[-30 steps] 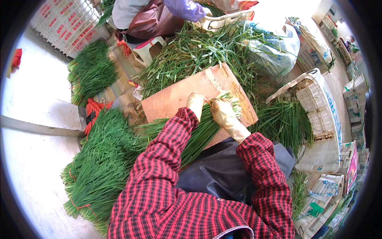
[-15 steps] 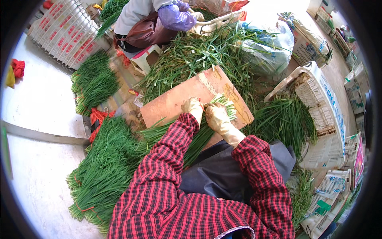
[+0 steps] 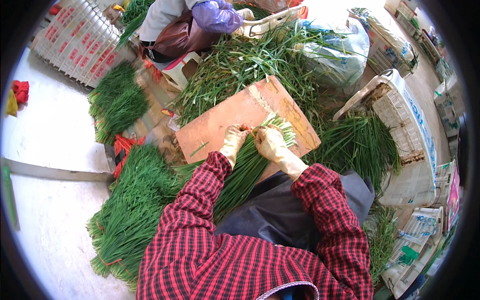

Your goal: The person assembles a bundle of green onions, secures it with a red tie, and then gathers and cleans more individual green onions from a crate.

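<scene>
A bundle of garlic chives lies slantwise over the pinkish-brown board, its pale cut ends toward the far right. My left hand, in a soiled cream glove, is closed at the bundle's left side and pinches a thin orange tie. On the pale stems beside it, my right hand, gloved alike, has its fingers curled round the bundle. Its fingertips are partly hidden, so whether they also grip the tie is unclear. The leafy end trails toward my lap and left forearm.
Tied chive bundles lie at my left, by orange ties. Loose leaves are heaped beyond the board. A tilted white crate stands at right behind loose chives. A seated co-worker is at the far side; stacked crates stand far left.
My left hand has drawn back slightly left and nearer, pulling the orange tie out from the bundle. My left forearm has swung left, exposing more of the chives. The right hand has barely shifted.
</scene>
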A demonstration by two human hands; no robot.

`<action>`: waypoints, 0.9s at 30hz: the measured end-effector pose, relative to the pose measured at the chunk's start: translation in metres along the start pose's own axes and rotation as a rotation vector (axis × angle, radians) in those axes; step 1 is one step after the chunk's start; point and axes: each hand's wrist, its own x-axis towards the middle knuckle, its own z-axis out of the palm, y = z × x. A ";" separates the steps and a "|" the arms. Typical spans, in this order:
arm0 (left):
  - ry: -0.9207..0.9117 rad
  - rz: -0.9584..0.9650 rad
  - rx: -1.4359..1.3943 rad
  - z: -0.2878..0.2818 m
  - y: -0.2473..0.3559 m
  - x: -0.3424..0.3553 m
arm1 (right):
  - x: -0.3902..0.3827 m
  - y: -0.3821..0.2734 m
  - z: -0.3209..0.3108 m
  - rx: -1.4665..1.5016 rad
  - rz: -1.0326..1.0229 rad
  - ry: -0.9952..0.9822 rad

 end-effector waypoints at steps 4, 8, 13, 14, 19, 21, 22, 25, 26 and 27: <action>0.010 0.035 0.081 0.002 0.004 -0.010 | 0.002 -0.002 0.004 -0.090 0.036 -0.006; 0.007 0.096 0.265 -0.001 0.001 -0.012 | 0.005 -0.007 0.001 -0.097 0.017 -0.012; -0.057 0.279 0.502 0.001 0.020 -0.026 | 0.004 0.000 0.004 -0.098 0.008 0.033; -0.065 0.297 0.481 -0.001 0.016 -0.025 | 0.004 0.002 0.005 -0.087 0.023 0.024; -0.026 -0.010 0.386 -0.007 0.031 -0.033 | 0.006 -0.002 0.004 0.022 0.040 0.005; 0.033 -0.186 0.504 0.010 0.072 -0.044 | 0.003 0.004 0.001 -0.045 0.052 0.012; 0.088 -0.115 0.353 0.013 0.067 -0.047 | 0.005 0.000 0.003 -0.065 0.045 0.017; 0.177 -0.056 -0.007 0.022 0.034 -0.042 | 0.007 -0.003 0.003 -0.079 0.049 -0.054; 0.181 -0.039 0.060 0.021 0.028 -0.038 | 0.009 -0.004 0.004 -0.068 0.058 -0.065; 0.180 -0.019 0.122 0.023 0.027 -0.036 | 0.010 -0.004 0.002 -0.065 0.069 -0.075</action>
